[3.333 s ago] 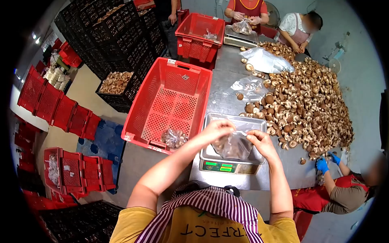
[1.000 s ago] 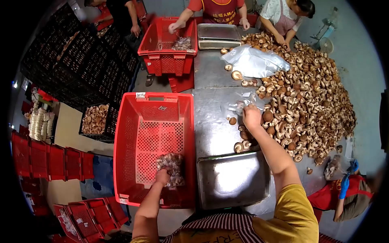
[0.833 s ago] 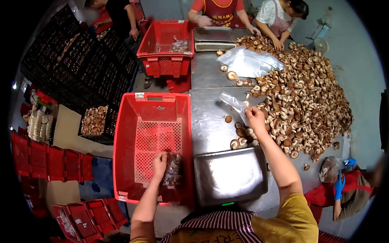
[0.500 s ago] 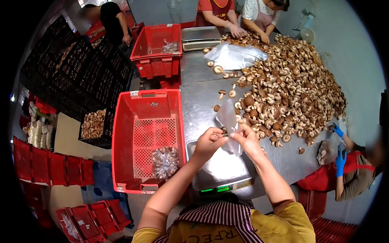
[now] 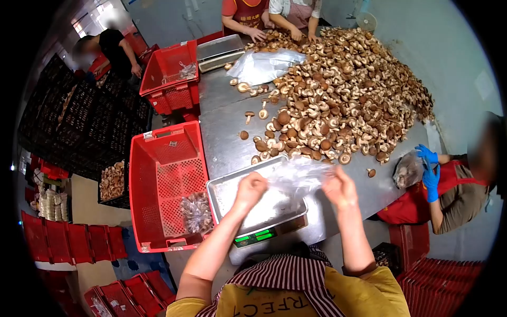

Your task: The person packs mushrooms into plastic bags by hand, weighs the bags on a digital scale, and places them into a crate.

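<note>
Already, one filled mushroom bag (image 5: 196, 212) lies in the red crate (image 5: 160, 153) left of the grip; left hand (image 5: 250, 191) and right hand (image 5: 340, 187) pinch a clear plastic bag (image 5: 297, 174), apparently empty, above the weighing scale (image 5: 277, 214). Loose shiitake mushrooms (image 5: 348, 100) lie unbagged beyond.

Beneath the grip (image 5: 297, 178) stretches a shiny metal table (image 5: 224, 129). Right of it rises a pale wall (image 5: 462, 76); beyond it, a grey wall (image 5: 163, 22). To its left lie a tan floor (image 5: 95, 206) and blue mat (image 5: 122, 269). Far beyond, leftward, bright light (image 5: 79, 26) shows, possibly a window.
</note>
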The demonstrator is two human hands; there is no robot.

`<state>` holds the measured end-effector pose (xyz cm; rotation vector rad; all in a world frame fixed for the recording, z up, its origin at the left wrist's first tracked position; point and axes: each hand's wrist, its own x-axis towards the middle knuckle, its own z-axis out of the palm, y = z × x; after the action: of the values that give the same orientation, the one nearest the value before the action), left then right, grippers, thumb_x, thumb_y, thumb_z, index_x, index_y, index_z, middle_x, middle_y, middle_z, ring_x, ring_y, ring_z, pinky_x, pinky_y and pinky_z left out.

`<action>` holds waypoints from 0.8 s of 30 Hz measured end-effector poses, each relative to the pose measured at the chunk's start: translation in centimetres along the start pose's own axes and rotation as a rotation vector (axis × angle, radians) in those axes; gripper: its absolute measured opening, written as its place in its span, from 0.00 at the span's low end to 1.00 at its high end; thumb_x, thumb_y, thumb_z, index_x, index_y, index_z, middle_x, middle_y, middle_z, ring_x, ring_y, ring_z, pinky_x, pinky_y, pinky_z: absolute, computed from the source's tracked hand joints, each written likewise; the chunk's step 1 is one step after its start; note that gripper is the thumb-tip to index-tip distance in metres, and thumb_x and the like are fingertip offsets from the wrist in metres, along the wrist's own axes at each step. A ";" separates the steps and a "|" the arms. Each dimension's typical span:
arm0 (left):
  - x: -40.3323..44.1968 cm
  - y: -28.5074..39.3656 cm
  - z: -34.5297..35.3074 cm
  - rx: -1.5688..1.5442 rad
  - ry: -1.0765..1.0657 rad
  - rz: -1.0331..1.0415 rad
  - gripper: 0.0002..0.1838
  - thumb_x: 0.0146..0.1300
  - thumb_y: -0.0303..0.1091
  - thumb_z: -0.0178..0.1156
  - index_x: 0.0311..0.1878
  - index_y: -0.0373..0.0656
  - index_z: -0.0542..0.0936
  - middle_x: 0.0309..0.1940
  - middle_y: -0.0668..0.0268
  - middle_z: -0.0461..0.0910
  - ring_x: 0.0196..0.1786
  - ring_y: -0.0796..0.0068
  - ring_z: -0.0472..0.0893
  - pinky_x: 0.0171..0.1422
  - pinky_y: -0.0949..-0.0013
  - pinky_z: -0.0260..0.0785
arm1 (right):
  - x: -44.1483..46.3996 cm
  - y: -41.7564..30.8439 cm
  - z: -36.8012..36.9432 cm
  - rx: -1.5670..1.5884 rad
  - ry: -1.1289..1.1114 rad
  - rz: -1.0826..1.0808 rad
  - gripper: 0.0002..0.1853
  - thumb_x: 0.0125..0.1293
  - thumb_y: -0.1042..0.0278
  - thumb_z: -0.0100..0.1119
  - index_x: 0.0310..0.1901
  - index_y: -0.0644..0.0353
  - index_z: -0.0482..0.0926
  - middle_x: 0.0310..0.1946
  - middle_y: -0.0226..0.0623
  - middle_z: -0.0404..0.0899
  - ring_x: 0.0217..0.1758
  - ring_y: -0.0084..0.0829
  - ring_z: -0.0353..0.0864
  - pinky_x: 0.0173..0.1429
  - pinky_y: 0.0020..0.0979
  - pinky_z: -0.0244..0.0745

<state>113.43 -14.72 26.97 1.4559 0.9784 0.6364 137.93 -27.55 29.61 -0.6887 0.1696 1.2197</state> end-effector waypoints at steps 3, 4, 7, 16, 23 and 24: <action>1.8 -4.0 -1.3 0.034 0.028 -0.218 0.02 0.59 0.23 0.60 0.35 0.39 0.80 0.30 0.71 0.79 0.33 0.85 0.74 0.39 0.80 0.67 | -0.9 -4.5 -1.3 0.035 -0.030 -0.219 0.04 0.70 0.67 0.54 0.39 0.56 0.72 0.28 0.28 0.75 0.30 0.23 0.74 0.37 0.26 0.73; 1.8 -4.5 -0.4 0.164 0.030 -0.062 0.08 0.56 0.27 0.64 0.39 0.39 0.79 0.36 0.65 0.79 0.40 0.77 0.76 0.45 0.75 0.69 | -1.3 -4.7 -1.4 0.039 -0.028 -0.221 0.04 0.70 0.67 0.54 0.39 0.56 0.72 0.28 0.28 0.75 0.30 0.23 0.74 0.37 0.26 0.73; -0.4 4.0 4.4 0.433 0.048 0.359 0.34 0.47 0.31 0.71 0.60 0.39 0.71 0.59 0.52 0.70 0.64 0.55 0.69 0.70 0.58 0.60 | -2.5 -3.9 0.2 -0.603 -0.038 -0.288 0.07 0.69 0.66 0.57 0.36 0.53 0.70 0.24 0.24 0.71 0.21 0.15 0.67 0.23 0.17 0.59; -0.3 4.8 13.6 0.251 0.038 0.349 0.10 0.55 0.20 0.57 0.41 0.37 0.78 0.37 0.53 0.81 0.42 0.52 0.82 0.47 0.63 0.74 | -4.4 -11.4 -3.0 -1.812 -0.128 -0.597 0.07 0.62 0.80 0.59 0.40 0.62 0.73 0.33 0.35 0.75 0.31 0.25 0.74 0.36 0.30 0.71; -1.2 2.8 18.1 0.583 -0.148 0.243 0.32 0.56 0.33 0.65 0.64 0.37 0.67 0.59 0.48 0.71 0.62 0.48 0.70 0.67 0.55 0.62 | -2.1 -17.1 -10.0 -1.599 0.296 -0.705 0.04 0.64 0.75 0.58 0.41 0.61 0.77 0.29 0.43 0.80 0.33 0.45 0.82 0.39 0.37 0.75; -1.4 4.0 19.0 0.569 -0.188 0.262 0.40 0.53 0.36 0.67 0.68 0.37 0.62 0.64 0.48 0.66 0.67 0.47 0.65 0.72 0.54 0.56 | -2.1 -16.6 -9.9 -1.613 0.231 -0.751 0.04 0.64 0.74 0.58 0.40 0.60 0.77 0.27 0.43 0.80 0.31 0.45 0.81 0.38 0.38 0.75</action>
<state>129.64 -25.45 28.37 2.1312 0.8627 0.4076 154.46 -37.76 29.32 -2.0331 -0.9287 0.3087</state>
